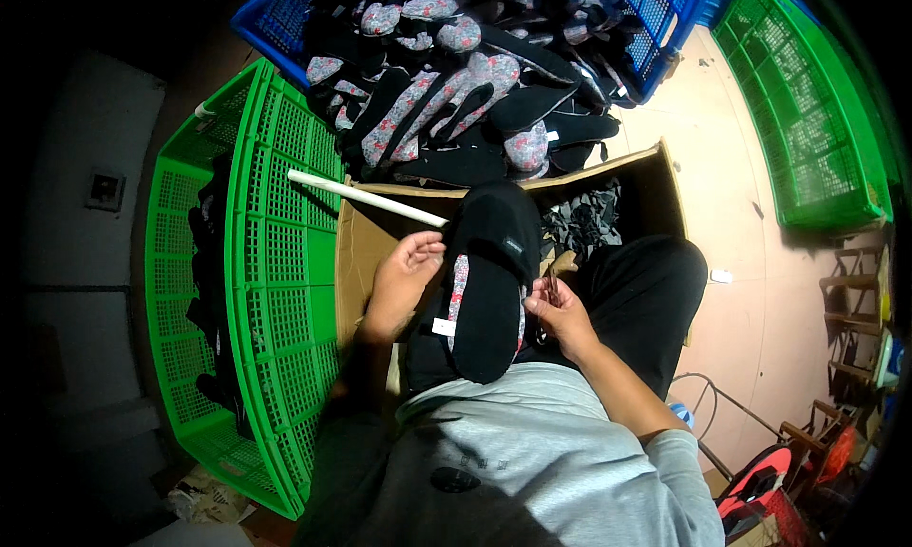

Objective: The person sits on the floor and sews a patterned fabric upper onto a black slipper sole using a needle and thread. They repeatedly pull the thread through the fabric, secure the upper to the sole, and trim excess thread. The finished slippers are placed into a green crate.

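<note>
A black slipper (486,319) with a grey-and-red floral lining lies on my lap, its toe pointing away from me. A small white tag (443,326) sticks out from its left edge. My left hand (407,279) is beside the slipper's upper part, fingers loosely bent and somewhat apart, with nothing visible in them. On the other side, my right hand (562,311) is closed at the slipper's right edge, thumb and finger pinched around a slim brownish tool (552,287) whose kind is unclear. A white rod (369,199) runs to the slipper's toe, where its end is hidden.
An open cardboard box (365,252) with dark scraps (584,219) stands before my knees. Beyond it, a blue crate (275,19) holds a heap of slippers (456,100). Green crates stand at left (285,290) and far right (798,100). Wooden racks (852,295) line the right side.
</note>
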`<state>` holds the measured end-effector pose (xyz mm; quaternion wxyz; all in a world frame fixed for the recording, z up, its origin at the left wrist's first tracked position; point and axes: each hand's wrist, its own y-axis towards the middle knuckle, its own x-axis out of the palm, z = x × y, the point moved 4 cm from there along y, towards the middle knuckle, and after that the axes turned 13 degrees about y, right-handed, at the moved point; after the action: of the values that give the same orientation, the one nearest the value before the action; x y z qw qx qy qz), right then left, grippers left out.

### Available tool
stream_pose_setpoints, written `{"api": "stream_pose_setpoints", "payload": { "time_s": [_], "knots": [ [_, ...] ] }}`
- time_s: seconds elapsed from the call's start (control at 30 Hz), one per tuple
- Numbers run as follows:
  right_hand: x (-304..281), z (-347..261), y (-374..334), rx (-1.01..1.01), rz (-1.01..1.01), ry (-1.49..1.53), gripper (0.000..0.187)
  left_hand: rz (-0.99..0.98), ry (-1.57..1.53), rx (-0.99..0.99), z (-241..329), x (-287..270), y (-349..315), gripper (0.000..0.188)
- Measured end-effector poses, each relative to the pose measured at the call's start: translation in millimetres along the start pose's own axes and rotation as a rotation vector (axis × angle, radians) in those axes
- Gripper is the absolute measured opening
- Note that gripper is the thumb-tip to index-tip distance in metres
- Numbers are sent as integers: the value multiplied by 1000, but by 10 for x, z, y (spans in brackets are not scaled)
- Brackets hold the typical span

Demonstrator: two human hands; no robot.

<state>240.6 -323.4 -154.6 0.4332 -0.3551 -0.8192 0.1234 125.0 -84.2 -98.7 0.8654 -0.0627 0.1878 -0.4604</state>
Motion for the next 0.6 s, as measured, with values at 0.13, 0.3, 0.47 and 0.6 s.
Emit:
{"api": "stream_pose_setpoints", "payload": {
  "time_s": [0.13,0.3,0.47,0.6],
  "knots": [
    [22,1,-12,-2,7,-18,28,-185,-171,-147,-91,84,-110,36],
    [74,-19,-16,31,-10,-13,28,-177,-266,-205,-157,175,-142,33],
    [88,16,-13,24,25,40,27,-174,-321,-179,-202,216,-160,33],
    [48,54,-19,46,34,11,25,-160,-349,-118,-205,287,-181,32]
  ]
}}
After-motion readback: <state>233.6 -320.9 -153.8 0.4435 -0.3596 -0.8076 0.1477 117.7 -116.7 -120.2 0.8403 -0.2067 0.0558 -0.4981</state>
